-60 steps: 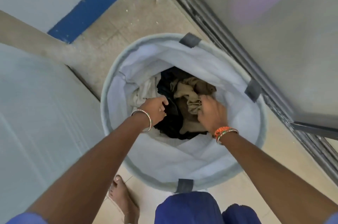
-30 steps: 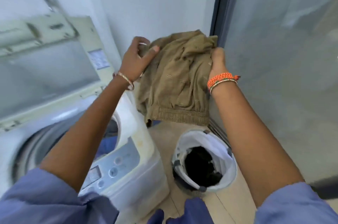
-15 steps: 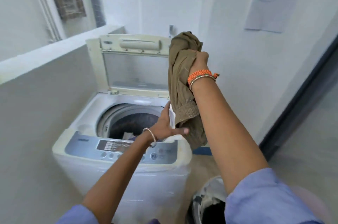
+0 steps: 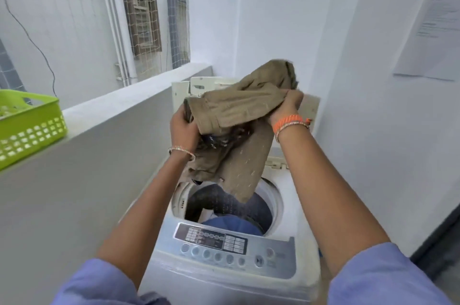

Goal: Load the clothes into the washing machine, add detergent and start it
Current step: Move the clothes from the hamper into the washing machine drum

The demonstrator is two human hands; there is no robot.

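Head view: a khaki garment (image 4: 239, 115) is held up in the air above the open top of the washing machine (image 4: 231, 250), stretched between both hands. Its upper fold runs roughly crosswise, rising from lower left to upper right, while the rest hangs down as a long flap whose lowest tip dangles over the drum opening (image 4: 226, 205). The left hand (image 4: 183, 128) grips the left end with fingers curled round the bunched cloth; the right hand (image 4: 286, 105) clutches the right end, fingers closed into the fabric. Blue and dark clothes (image 4: 231, 224) already lie in the drum below. The raised lid (image 4: 249, 85) stands upright behind the garment, close to the back wall. The control panel (image 4: 234, 247) faces the person at the machine's near edge. A grey ledge wall (image 4: 104, 135) runs just beside the machine's left side, and a white wall (image 4: 373, 130) stands near on the right. A green basket (image 4: 27, 125) sits on the ledge, well apart.
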